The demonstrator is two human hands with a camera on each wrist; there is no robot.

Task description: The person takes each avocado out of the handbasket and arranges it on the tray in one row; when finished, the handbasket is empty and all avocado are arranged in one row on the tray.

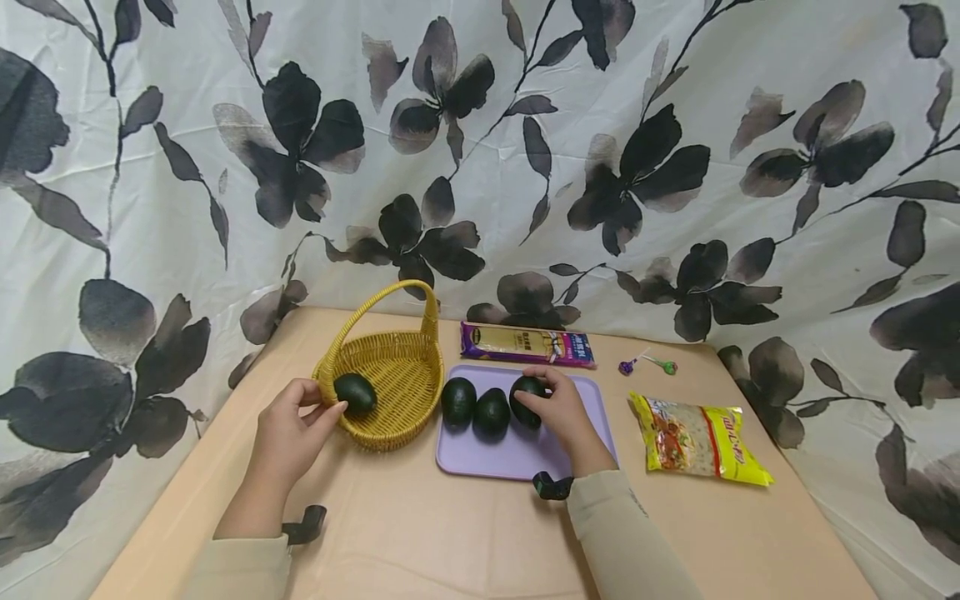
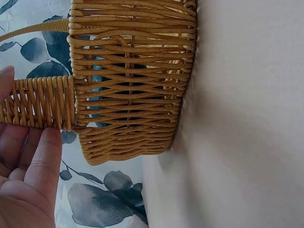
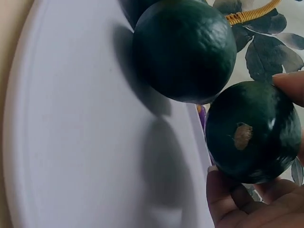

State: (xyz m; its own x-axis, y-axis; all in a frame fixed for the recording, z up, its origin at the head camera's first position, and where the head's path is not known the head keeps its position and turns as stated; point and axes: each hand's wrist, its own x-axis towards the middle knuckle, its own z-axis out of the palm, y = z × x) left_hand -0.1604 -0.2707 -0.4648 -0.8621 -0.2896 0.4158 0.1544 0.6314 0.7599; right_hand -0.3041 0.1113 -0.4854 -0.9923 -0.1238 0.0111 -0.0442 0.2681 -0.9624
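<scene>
Tabletop point(image 1: 405, 525): right hand point(image 1: 561, 412) curled round avocado point(image 3: 256, 126), left hand point(image 1: 288, 437) pinching basket point(image 1: 397, 362).

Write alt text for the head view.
The right hand holds an avocado over a lilac tray with two more avocados; the left hand grips a wicker basket containing another avocado. Nearby lie a purple packet, two lollipops and a yellow bag.

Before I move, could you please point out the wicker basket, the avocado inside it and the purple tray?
Wicker basket point(image 1: 402, 383), head view, woven interior.
Avocado inside basket point(image 1: 357, 393), head view, its middle.
Purple tray point(image 1: 487, 460), head view, bare front surface.
</scene>
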